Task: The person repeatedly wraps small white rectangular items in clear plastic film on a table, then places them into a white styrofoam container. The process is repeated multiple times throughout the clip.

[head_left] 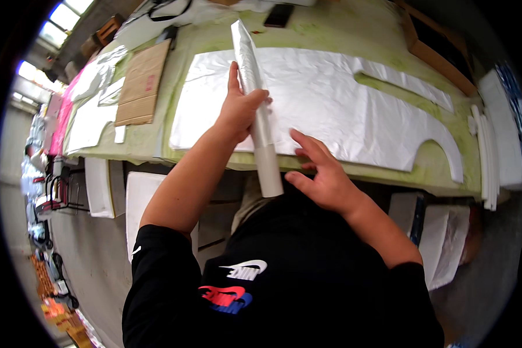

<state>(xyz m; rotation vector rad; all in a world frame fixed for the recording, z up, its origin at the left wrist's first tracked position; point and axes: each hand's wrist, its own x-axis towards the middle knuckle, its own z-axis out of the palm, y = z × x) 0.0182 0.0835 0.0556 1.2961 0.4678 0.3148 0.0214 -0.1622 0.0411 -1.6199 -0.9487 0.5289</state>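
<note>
My left hand point(240, 110) is wrapped round a long narrow roll of clear plastic film point(265, 153), held tilted over the table's near edge. The upper end of the roll is loose and crinkled; its lower end is smooth and points toward my body. To the right of the roll, my right hand point(322, 171) hangs with its fingers apart and nothing in it. Beneath both hands lies a flat stack of white plastic aprons point(325, 104), with a curved cut-out and narrow strap-like strips at the right.
A green-covered table point(330, 29) carries a brown cardboard sheet point(142, 84), more white plastic pieces point(90, 124) and a dark phone point(278, 15). An open cardboard box point(438, 46) stands at the far right, near white rolls point(488, 156). White containers point(446, 238) sit below the table.
</note>
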